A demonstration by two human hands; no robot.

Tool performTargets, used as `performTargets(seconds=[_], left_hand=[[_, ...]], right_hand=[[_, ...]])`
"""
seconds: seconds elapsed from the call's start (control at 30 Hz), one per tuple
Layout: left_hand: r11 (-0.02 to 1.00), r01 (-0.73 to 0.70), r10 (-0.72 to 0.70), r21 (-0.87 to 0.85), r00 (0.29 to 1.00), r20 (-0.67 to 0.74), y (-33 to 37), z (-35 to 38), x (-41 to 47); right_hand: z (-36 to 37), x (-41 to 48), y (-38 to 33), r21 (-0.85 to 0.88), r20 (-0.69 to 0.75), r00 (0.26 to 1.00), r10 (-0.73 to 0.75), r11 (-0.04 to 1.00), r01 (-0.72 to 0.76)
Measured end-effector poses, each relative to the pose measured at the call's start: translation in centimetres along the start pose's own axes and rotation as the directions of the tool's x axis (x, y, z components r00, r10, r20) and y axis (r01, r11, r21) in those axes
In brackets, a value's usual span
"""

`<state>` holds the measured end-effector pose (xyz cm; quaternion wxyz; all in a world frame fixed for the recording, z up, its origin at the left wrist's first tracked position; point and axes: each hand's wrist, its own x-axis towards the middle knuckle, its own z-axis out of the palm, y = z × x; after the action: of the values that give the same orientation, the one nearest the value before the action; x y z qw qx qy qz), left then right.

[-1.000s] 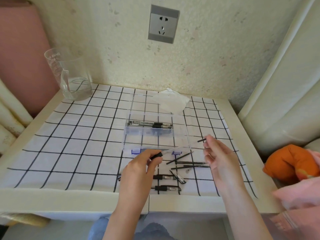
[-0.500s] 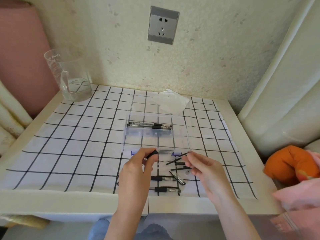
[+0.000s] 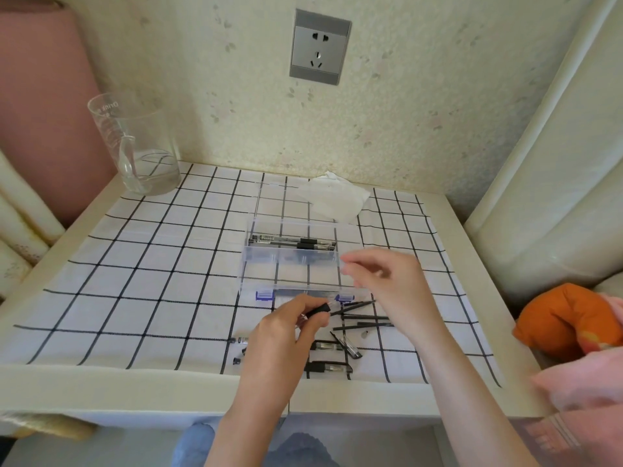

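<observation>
A clear plastic box [image 3: 290, 264] with blue clasps lies open in the middle of the checked cloth, with several black pens [image 3: 293, 242] in its far part. In front of it lie loose pen parts: thin black refills [image 3: 364, 320] and clear caps with black clips [image 3: 332, 367]. My left hand [image 3: 286, 335] pinches a black pen barrel [image 3: 318, 310] just in front of the box. My right hand [image 3: 387, 284] hovers over the box's front right corner, blurred, its fingertips drawn together. Whether they hold anything is not visible.
A glass beaker [image 3: 141, 153] with a little water stands at the back left. A white tissue [image 3: 333, 197] lies behind the box. A wall socket [image 3: 320, 47] is above. Orange [image 3: 566, 318] and pink cloth [image 3: 590, 375] lie right of the table.
My right hand dipped down to the loose refills and has now risen up and back over the box's right front. My left hand has stayed put with the pen barrel.
</observation>
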<state>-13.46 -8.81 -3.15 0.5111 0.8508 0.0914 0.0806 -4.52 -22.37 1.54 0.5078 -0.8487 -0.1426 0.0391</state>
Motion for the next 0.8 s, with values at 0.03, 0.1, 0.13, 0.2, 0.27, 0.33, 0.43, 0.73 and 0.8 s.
performTargets(seconds=[0.03,0.1,0.13,0.2,0.27,0.33,0.43,0.73,0.8], left_hand=[[1.0,-0.002,0.002,0.003,1.0,0.008,0.0,0.0,0.0],[1.0,-0.007,0.007,0.007,1.0,0.013,0.0,0.0,0.0],[1.0,-0.007,0.007,0.012,1.0,0.013,-0.1,0.1,0.0],[1.0,-0.007,0.006,0.022,1.0,0.016,-0.2,0.1,0.1],[0.999,-0.012,0.012,0.033,1.0,0.012,-0.3,0.1,0.1],[0.999,-0.017,0.017,0.041,1.0,0.011,-0.4,0.2,0.1],[0.999,-0.031,0.031,0.035,0.999,0.005,-0.4,0.2,0.1],[0.998,-0.057,0.057,0.032,0.998,-0.009,-0.7,0.1,0.2],[0.998,-0.056,0.056,0.033,0.998,-0.007,-0.8,0.1,0.2]], right_hand=[[0.4,1.4,-0.4,-0.113,0.08,0.995,-0.053,0.992,0.061],[1.4,4.0,-0.6,-0.294,0.282,0.957,-0.061,0.945,0.147],[2.0,5.1,-0.6,-0.375,0.376,0.926,-0.038,0.907,0.19],[3.1,6.6,-0.6,-0.494,0.514,0.858,0.015,0.822,0.282],[4.0,7.3,-0.7,-0.564,0.588,0.808,0.046,0.739,0.368],[4.7,7.6,-0.8,-0.608,0.618,0.784,0.059,0.669,0.429],[5.2,7.6,-0.6,-0.657,0.639,0.766,0.072,0.569,0.495],[5.3,8.0,0.2,-0.671,0.655,0.753,0.066,0.509,0.539],[4.8,7.9,0.0,-0.659,0.642,0.766,0.048,0.546,0.518]])
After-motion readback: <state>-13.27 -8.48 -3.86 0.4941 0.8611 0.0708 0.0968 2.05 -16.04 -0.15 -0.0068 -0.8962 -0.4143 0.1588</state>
